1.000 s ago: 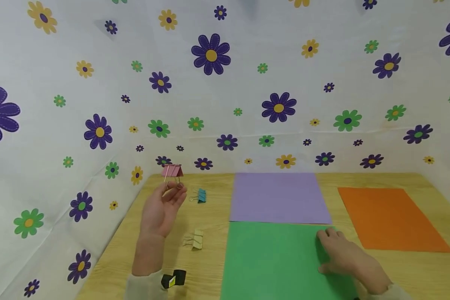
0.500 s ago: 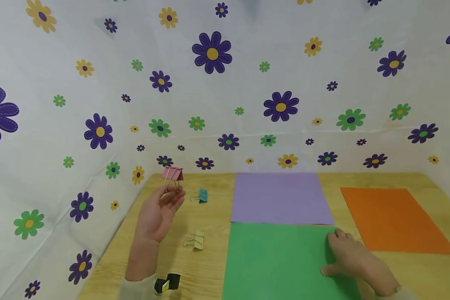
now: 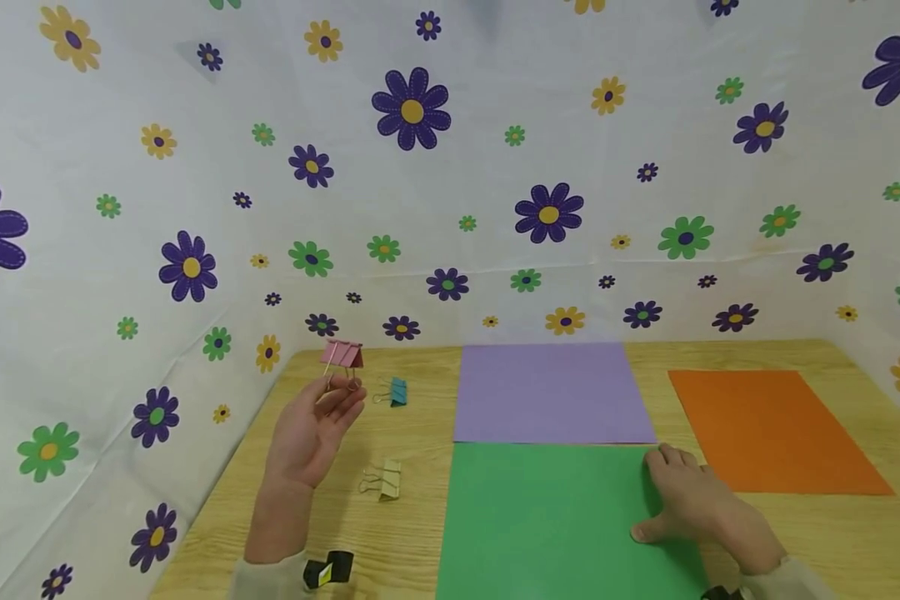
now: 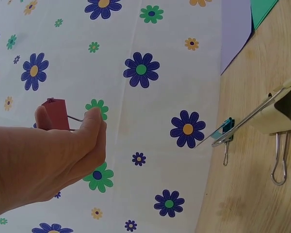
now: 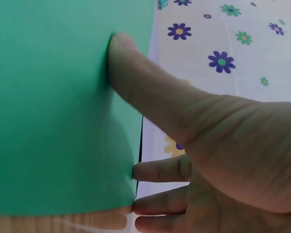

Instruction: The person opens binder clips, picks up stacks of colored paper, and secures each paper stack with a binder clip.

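In the head view my left hand [image 3: 300, 437] is raised over the left side of the table and pinches a pink binder clip [image 3: 344, 354] by its wire handles, the clip's body upward. From the left wrist the same clip [image 4: 57, 114] looks darker red, partly behind the fingers. My right hand [image 3: 701, 508] rests at the far right corner of a green sheet [image 3: 540, 525]. Seen from the right wrist, the thumb presses on the sheet's face while the other fingertips [image 5: 144, 171] meet its edge.
A teal binder clip [image 3: 398, 392] and a cream binder clip [image 3: 391, 481] stand on the wooden table [image 3: 225, 542] right of my left arm. Beyond the green sheet lies a purple sheet [image 3: 547, 392]; an orange sheet [image 3: 780, 433] is at right. A flowered cloth [image 3: 480, 167] surrounds the table.
My left hand has sunk slightly with the pink clip in its grip. The right hand has shifted a little rightward toward the green sheet's corner. The head view has swayed slightly.
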Demonstrator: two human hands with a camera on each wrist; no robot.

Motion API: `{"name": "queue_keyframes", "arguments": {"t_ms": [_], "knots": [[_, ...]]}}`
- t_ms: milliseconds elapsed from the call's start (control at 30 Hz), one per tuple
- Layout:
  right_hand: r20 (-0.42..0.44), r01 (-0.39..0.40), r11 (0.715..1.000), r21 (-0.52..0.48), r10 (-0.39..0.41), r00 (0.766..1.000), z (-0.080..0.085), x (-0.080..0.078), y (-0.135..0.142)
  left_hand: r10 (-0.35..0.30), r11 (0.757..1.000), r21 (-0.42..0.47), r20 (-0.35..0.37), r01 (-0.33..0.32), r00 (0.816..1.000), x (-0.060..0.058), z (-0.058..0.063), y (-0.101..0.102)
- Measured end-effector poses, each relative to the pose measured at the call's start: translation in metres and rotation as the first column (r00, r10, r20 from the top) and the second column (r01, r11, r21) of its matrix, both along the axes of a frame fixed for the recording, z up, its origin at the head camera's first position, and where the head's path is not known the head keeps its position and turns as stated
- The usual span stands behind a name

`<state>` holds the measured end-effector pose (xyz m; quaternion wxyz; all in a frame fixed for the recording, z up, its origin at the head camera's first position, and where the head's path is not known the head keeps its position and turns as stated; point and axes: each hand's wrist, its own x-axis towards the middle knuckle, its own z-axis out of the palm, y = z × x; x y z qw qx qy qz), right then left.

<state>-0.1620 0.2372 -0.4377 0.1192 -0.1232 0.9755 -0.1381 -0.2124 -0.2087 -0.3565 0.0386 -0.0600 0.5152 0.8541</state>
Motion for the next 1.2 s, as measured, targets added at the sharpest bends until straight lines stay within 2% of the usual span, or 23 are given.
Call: {"name": "queue_keyframes", "arguments": {"t_ms": [400, 867, 1200], "knots": [[0.019, -0.004, 0.999, -0.042, 0.004, 1.0, -0.0041, -0.0051, 0.004, -0.001, 1.0, -0.031, 0.001, 0.001, 1.0, -0.0019, -0.0024, 0.001], [-0.041, -0.036, 0.999, -0.015, 0.035, 0.999, -0.0004, -0.0059, 0.0008, 0.007, 0.999, -0.033, 0.019, -0.007, 1.0, -0.0016, -0.0034, 0.0016], [-0.107, -0.015, 1.0, -0.003, 0.014, 0.994, 0.0001, -0.0042, -0.0028, 0.004, 0.999, -0.033, 0.003, -0.003, 1.0, 0.0014, -0.0012, 0.0008]]}}
